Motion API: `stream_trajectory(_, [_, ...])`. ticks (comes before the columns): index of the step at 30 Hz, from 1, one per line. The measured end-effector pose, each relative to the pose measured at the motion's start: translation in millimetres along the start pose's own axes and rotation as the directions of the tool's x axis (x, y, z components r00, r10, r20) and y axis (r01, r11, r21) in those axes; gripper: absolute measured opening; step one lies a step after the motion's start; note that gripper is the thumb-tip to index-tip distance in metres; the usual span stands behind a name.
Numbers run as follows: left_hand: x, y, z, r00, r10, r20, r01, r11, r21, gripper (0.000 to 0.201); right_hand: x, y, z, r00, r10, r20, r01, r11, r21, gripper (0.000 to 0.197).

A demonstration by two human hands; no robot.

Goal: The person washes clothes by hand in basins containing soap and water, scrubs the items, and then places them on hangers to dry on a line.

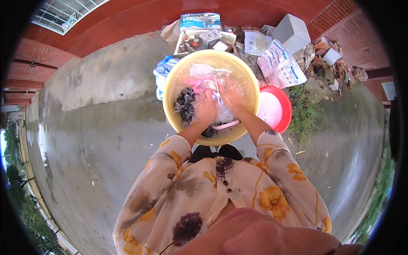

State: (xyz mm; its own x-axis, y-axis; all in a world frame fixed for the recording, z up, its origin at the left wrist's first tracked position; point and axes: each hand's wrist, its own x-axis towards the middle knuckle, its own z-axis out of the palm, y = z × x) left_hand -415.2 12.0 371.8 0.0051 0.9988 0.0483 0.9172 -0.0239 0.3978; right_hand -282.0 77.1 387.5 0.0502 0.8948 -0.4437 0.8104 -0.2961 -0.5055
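Note:
Both my hands are down in a large pale-yellow basin (169, 114) of water. Gathered in my left hand (205, 106) is the near side of a wet white-and-pink garment (204, 83), its fingers closed around the cloth. My right hand (230, 93), a little farther right, grips the same garment, with its fingertips partly hidden by cloth and water. A black-and-white patterned cloth (185, 104) lies bunched beside my left hand, along the basin's left side. Near my right wrist, a pale pink strap (226, 125) curves through the water.
A red basin (287, 111) of suds stands right of the yellow one. A blue-and-white plastic bag (163, 70) lies at its left. Beyond are a printed detergent bag (281, 66), a blue box (200, 21), a concrete block (291, 33) and broken bricks (325, 61).

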Motion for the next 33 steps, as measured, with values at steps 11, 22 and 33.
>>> stream_trajectory(11, [53.1,-8.8,1.7,0.914,-0.307,0.267,0.354,0.923,-0.153,0.065,50.0,-1.5,-3.8,0.993,-0.062,-0.102,0.062,0.998,-0.006,0.068])
stream_trajectory(22, [35.7,-42.2,-57.4,0.985,0.040,0.171,0.072,0.795,-0.602,0.039,16.1,-0.8,-49.3,0.853,-0.257,-0.455,0.422,0.852,0.309,0.056])
stream_trajectory(33, [42.2,-24.0,-83.8,0.978,0.204,-0.038,-0.205,0.919,-0.337,0.051,-96.8,-10.7,-51.4,0.591,-0.686,-0.424,0.777,0.625,0.071,0.032])
